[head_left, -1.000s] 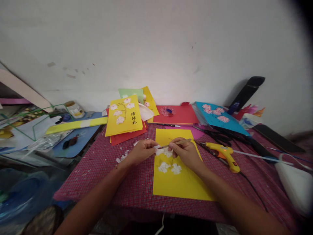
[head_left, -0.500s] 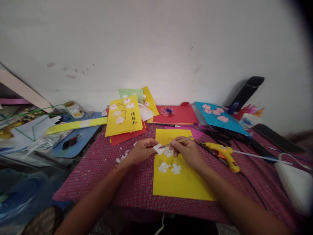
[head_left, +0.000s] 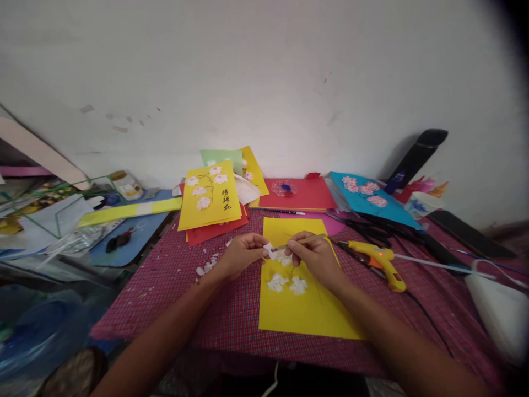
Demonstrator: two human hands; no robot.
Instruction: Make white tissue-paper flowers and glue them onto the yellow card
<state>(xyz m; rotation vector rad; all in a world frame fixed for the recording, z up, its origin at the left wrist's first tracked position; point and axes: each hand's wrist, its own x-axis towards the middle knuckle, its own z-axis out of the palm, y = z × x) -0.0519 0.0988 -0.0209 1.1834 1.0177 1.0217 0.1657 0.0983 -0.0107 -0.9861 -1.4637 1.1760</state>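
My left hand (head_left: 247,255) pinches a small piece of white paper (head_left: 270,249) between thumb and fingers. In my right hand (head_left: 313,255) is a thin wooden stick (head_left: 312,239), held like a pen, its dark tip touching or very close to the white piece. Both hands hover over the upper part of a yellow sheet (head_left: 306,317). White paper flower clusters (head_left: 298,285) lie on that sheet, one partly hidden beneath the hands. Thin drawn or laid stems show faintly near them.
A yellow glue gun (head_left: 382,259) lies right of the sheet, its black cord running forward. White paper scraps (head_left: 206,266) are scattered at left. Finished flower cards (head_left: 209,196), a clear dish (head_left: 284,188) on red card, and a blue flower card (head_left: 370,196) line the back.
The white piece has turned and now shows less beyond my left fingertips. The stick has tilted slightly flatter, with my right hand shifted a little.
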